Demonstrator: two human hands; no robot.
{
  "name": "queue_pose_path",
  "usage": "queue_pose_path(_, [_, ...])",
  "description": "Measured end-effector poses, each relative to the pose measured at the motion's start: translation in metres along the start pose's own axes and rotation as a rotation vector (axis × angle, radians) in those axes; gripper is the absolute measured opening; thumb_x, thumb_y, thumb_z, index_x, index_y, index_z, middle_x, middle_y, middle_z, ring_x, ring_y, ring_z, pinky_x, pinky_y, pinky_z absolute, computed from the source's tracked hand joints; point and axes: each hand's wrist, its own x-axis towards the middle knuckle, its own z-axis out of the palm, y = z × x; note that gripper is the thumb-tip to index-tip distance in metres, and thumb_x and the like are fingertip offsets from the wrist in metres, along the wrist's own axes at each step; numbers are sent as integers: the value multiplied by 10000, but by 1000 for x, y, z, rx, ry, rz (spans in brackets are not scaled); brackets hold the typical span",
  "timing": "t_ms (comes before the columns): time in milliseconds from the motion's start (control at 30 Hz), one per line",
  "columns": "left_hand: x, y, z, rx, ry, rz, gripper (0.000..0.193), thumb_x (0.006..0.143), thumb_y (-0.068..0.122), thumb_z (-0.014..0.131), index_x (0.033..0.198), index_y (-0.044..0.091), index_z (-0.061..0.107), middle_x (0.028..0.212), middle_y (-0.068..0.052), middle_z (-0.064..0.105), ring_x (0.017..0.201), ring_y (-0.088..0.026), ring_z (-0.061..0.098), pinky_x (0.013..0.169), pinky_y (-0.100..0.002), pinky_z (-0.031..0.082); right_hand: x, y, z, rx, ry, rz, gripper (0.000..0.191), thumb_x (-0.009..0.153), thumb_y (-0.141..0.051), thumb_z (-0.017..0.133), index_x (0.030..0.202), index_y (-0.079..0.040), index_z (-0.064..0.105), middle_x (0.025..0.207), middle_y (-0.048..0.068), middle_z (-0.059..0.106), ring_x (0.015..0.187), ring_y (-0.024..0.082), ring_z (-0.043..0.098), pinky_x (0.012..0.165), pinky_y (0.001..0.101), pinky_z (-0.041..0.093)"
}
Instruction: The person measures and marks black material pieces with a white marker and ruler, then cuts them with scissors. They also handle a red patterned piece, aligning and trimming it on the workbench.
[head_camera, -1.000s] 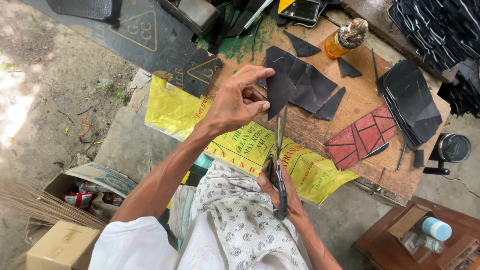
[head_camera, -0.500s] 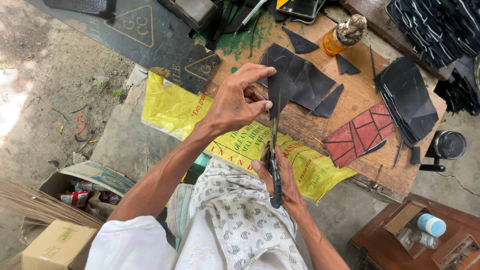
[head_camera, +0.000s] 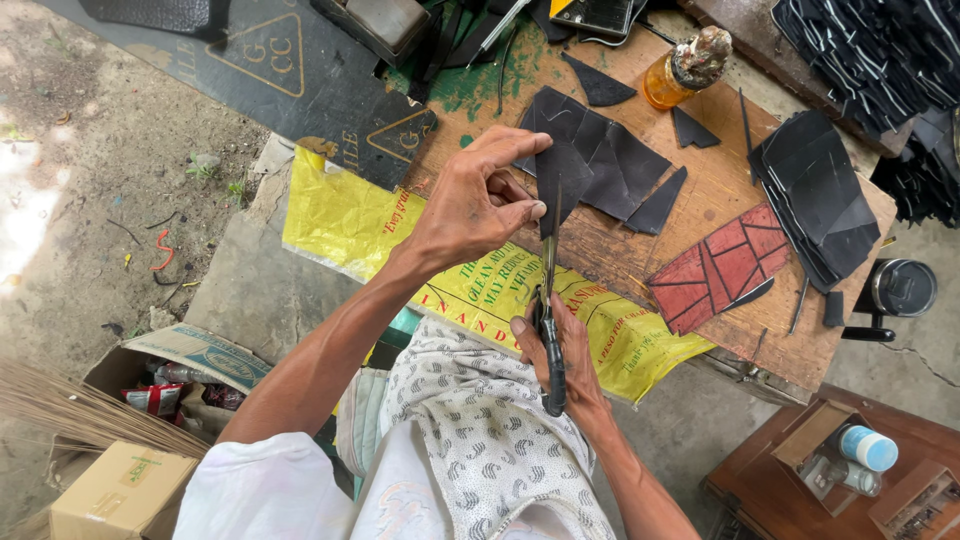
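A worn wooden board (head_camera: 720, 190) serves as the work surface, with a yellow printed sack (head_camera: 350, 215) spread under its near edge and hanging over the side. On the board lie flat black cut pieces (head_camera: 620, 160), a stack of black sheets (head_camera: 815, 195), a red piece marked with dark lines (head_camera: 720, 268) and an orange bottle (head_camera: 672, 80). Green paint smears (head_camera: 490, 85) stain its far end, where a dark sheet with yellow triangles (head_camera: 290, 70) lies beside it.

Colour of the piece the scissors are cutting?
Black: the piece held by the left hand, clearest in the head view.
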Motion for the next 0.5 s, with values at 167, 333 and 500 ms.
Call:
queue_pose_path(167, [-1, 3, 2, -88, 16, -47, 591, 847, -109, 751, 1404, -47, 563, 1405, -130, 551, 975, -163, 766, 828, -240, 611, -1, 2, -2, -22, 7, 3, 251, 886, -271, 650, 922, -57, 524, 601, 25, 511, 508, 137, 591, 502, 311, 512])
queue_pose_path(333, [-3, 8, 4, -28, 40, -26, 582, 841, -114, 746, 1392, -46, 575, 1391, -116, 560, 963, -147, 765, 810, -234, 610, -2, 6, -4, -29, 12, -56, 173, 843, -164, 624, 908, -39, 524, 604, 31, 521, 514, 132, 564, 505, 312, 502])
queue_pose_path(500, [-4, 10, 4, -68, 33, -2, 582, 851, -120, 751, 1399, -47, 571, 1381, -116, 552, 966, -140, 755, 811, -231, 609, -4, 9, -5, -12, 18, -68, 150, 818, -126, 608, 907, -28, 538, 590, 35, 529, 496, 127, 560, 489, 309, 485])
